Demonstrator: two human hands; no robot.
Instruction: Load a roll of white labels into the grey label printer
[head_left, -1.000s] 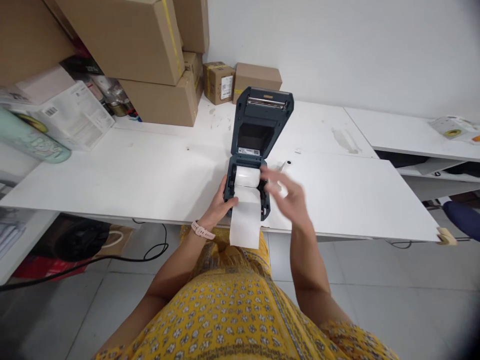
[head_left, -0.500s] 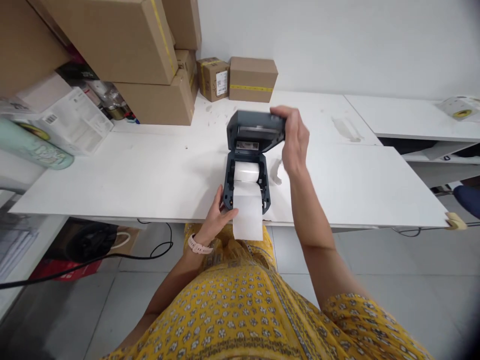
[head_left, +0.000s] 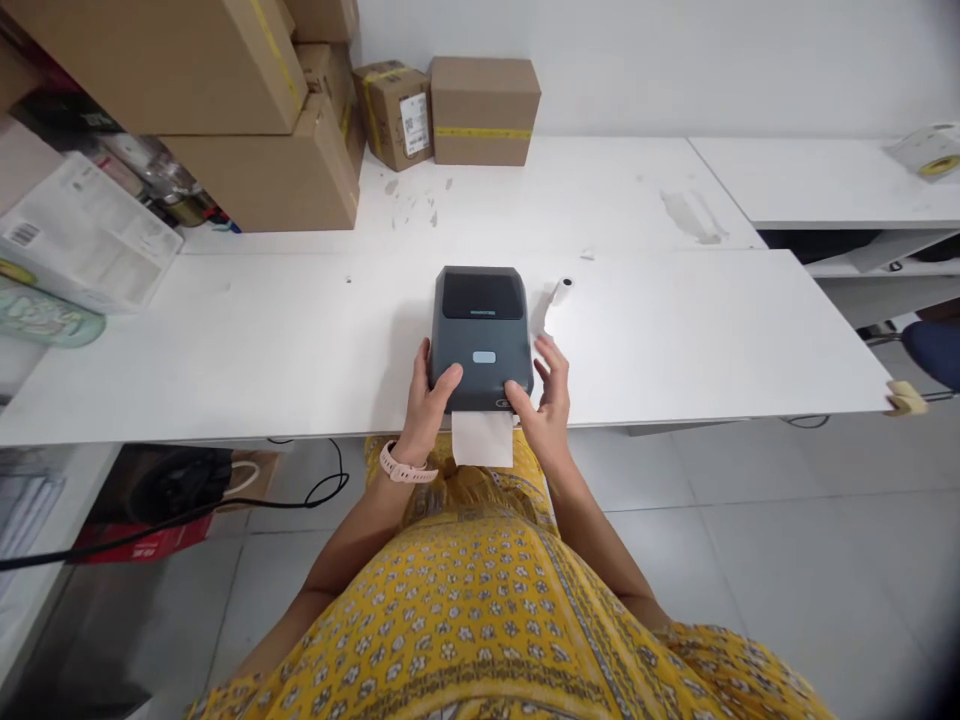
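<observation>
A dark grey label printer [head_left: 480, 335] sits near the front edge of the white table [head_left: 675, 340], its lid down. A strip of white label paper [head_left: 482, 438] hangs out of its front slot over the table edge. My left hand [head_left: 427, 400], with a pink watch on the wrist, rests against the printer's left front corner, thumb on top. My right hand [head_left: 546, 395] is at the right front corner, thumb touching the lid and fingers spread upward. A small white roll core [head_left: 559, 290] lies just right of the printer.
Stacked cardboard boxes [head_left: 262, 160] fill the back left, with two small boxes [head_left: 450, 110] by the wall. White packages and a green cylinder [head_left: 45, 315] lie at far left. A label roll [head_left: 930, 150] sits on the right-hand table. Cables run on the floor below.
The printer's lid went from fully open to shut. My right hand swung it down and came to the front right corner. The paper roll inside is now hidden.
</observation>
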